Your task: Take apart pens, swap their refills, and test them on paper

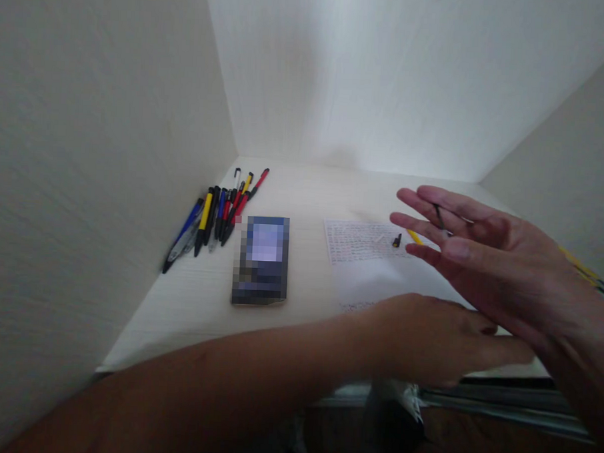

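Note:
My right hand (486, 244) is raised above the paper, palm turned inward and fingers stretched. A thin dark rod (439, 218) sits between its fingers; its exact kind is not clear. My left arm reaches across from the lower left, and my left hand (437, 339) is at the underside of my right wrist, fingers stretched out and partly hidden, with nothing visible in it. Below the right fingers lies a sheet of paper (360, 276) with rows of handwriting. On it are a small black pen part (397, 241), a small pale piece (380, 238) and a yellow barrel (414, 237) partly covered by my fingers.
Several pens (225, 206) in blue, yellow, black, red and white lie along the left panel. A blurred-out dark device with a lit screen (260, 261) lies mid-table. More yellow and dark pens (585, 269) show beyond my right wrist. Pale panels enclose three sides.

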`<state>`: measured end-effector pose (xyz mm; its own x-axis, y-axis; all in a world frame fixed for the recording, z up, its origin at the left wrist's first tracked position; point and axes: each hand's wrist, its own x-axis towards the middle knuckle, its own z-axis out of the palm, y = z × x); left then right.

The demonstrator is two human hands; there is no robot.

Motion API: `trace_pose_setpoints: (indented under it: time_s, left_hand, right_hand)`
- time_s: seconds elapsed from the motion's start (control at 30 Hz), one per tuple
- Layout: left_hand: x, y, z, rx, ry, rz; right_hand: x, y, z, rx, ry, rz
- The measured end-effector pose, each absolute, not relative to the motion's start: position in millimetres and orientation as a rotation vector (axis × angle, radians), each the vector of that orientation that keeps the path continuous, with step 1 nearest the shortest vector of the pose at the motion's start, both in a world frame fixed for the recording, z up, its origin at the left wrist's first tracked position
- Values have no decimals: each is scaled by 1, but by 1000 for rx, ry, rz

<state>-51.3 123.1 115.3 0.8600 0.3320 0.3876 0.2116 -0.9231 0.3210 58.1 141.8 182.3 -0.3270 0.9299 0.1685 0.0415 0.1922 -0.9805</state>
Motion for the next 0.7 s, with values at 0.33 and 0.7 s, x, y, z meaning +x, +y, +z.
trace_pose_setpoints:
  time_s: [0.33, 0.7]
  left_hand:
    - [-58, 137, 104, 2420, 636, 952]
    - [-55, 136, 102, 1754, 895, 1023]
  right_hand:
    - [109, 127, 155, -1049, -1195, 1065]
    - [122, 123, 122, -1061, -1414, 850]
